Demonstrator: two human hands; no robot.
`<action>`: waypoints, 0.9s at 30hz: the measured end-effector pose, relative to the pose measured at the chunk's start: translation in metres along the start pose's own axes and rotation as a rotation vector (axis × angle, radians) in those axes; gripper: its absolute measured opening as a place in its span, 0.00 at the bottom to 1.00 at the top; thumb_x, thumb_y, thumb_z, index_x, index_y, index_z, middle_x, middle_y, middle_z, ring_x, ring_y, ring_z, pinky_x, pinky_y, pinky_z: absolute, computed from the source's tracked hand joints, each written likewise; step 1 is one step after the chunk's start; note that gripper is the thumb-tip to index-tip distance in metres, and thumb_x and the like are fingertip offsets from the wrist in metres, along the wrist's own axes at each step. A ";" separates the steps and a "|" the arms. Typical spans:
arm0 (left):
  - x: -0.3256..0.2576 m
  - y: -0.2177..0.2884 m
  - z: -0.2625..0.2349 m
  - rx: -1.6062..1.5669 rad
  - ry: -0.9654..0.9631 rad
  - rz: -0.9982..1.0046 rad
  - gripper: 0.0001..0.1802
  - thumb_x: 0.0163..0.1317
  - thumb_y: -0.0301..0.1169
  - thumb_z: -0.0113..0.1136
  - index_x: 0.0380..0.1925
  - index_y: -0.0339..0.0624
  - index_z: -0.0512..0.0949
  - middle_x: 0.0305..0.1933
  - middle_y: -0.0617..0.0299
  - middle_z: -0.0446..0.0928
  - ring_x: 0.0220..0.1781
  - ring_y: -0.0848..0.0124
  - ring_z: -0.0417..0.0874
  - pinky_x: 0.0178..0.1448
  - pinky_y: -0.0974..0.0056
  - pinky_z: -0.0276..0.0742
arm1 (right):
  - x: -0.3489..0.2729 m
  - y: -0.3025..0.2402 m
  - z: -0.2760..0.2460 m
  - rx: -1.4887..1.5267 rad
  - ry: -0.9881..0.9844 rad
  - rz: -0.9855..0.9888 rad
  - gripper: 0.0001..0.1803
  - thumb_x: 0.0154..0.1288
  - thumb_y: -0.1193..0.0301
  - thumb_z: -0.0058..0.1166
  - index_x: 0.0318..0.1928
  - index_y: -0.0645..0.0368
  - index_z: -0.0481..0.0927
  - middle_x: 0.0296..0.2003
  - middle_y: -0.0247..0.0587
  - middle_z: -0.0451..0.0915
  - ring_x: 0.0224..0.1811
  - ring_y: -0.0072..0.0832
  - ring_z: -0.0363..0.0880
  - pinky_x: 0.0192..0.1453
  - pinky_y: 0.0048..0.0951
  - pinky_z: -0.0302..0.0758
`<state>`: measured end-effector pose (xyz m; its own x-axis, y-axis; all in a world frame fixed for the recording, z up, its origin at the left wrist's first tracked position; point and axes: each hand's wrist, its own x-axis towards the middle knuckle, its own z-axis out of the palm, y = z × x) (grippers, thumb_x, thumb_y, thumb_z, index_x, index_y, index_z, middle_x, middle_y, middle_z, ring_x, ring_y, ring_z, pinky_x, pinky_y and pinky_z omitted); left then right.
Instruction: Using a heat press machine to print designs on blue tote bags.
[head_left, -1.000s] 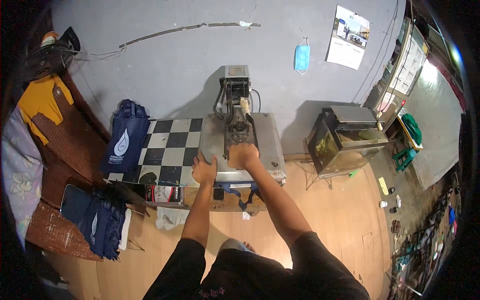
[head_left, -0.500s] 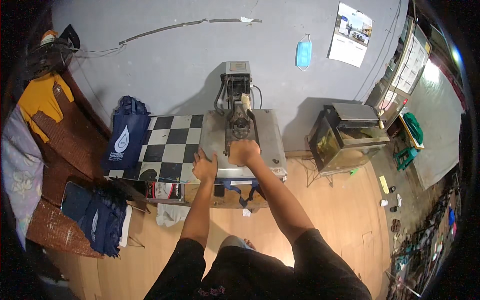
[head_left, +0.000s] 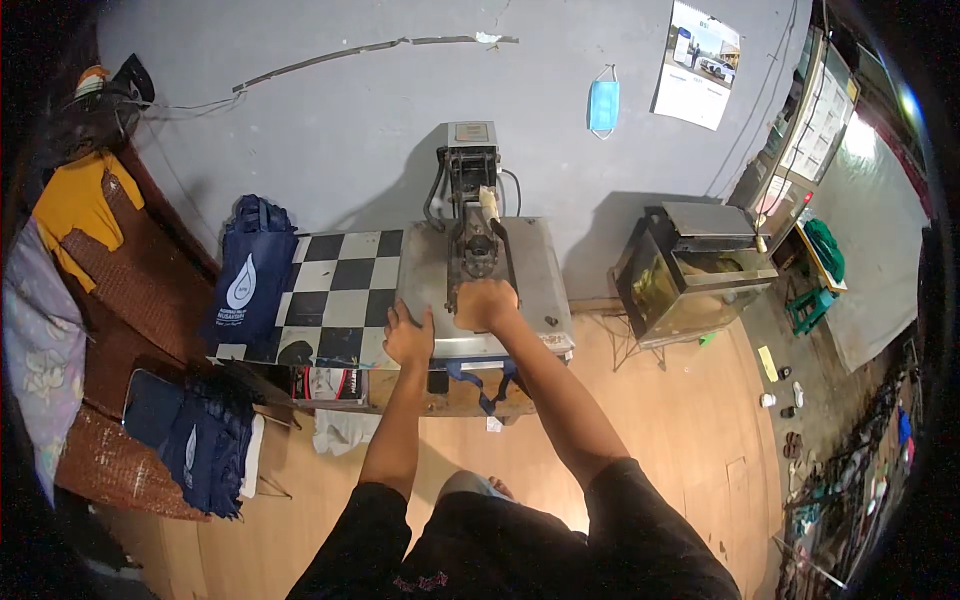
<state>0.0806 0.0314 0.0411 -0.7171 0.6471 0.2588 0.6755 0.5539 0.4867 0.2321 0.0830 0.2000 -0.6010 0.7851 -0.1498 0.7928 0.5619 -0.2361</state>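
Note:
In front of me stands a heat press (head_left: 530,260) with a flat metal top plate, lowered over its base. My right hand (head_left: 486,306) is closed in a fist round the press handle, which the fingers mostly hide. My left hand (head_left: 408,336) lies with fingers spread at the plate's left front corner, beside the checkered table top. Navy blue straps (head_left: 483,385) hang out from under the front edge of the press. What lies between the plates is hidden.
A stack of navy bags (head_left: 247,280) lies left on the checkered table (head_left: 352,274). More navy bags (head_left: 205,455) rest on a chair at lower left. A glass tank (head_left: 690,285) stands on a thin metal stand to the right. A blue mask (head_left: 604,106) hangs on the wall.
The view has shifted very slightly. Both hands keep their places, the right on the handle and the left at the corner of the press.

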 end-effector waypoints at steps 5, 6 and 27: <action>0.014 -0.011 -0.011 -0.126 -0.091 0.030 0.42 0.54 0.60 0.64 0.63 0.48 0.68 0.60 0.47 0.74 0.59 0.47 0.78 0.55 0.45 0.77 | 0.001 -0.001 0.001 -0.040 0.007 -0.002 0.20 0.52 0.64 0.51 0.40 0.60 0.87 0.44 0.56 0.85 0.51 0.46 0.84 0.55 0.43 0.79; 0.019 -0.014 -0.013 -0.148 -0.115 0.048 0.44 0.53 0.61 0.64 0.63 0.46 0.67 0.60 0.46 0.73 0.59 0.46 0.78 0.56 0.45 0.76 | 0.001 -0.001 0.001 -0.048 0.006 -0.002 0.20 0.51 0.64 0.51 0.40 0.60 0.87 0.44 0.56 0.85 0.51 0.46 0.84 0.55 0.43 0.79; 0.057 -0.070 0.026 -0.769 -0.559 -0.108 0.41 0.59 0.60 0.62 0.59 0.34 0.74 0.52 0.52 0.80 0.53 0.60 0.81 0.59 0.55 0.75 | -0.002 -0.002 -0.005 -0.050 -0.020 -0.021 0.22 0.54 0.65 0.51 0.47 0.61 0.85 0.51 0.54 0.83 0.56 0.43 0.82 0.58 0.39 0.78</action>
<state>-0.0036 0.0431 -0.0002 -0.4490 0.8793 -0.1586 0.1702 0.2584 0.9509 0.2325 0.0813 0.2056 -0.6188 0.7681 -0.1646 0.7840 0.5908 -0.1907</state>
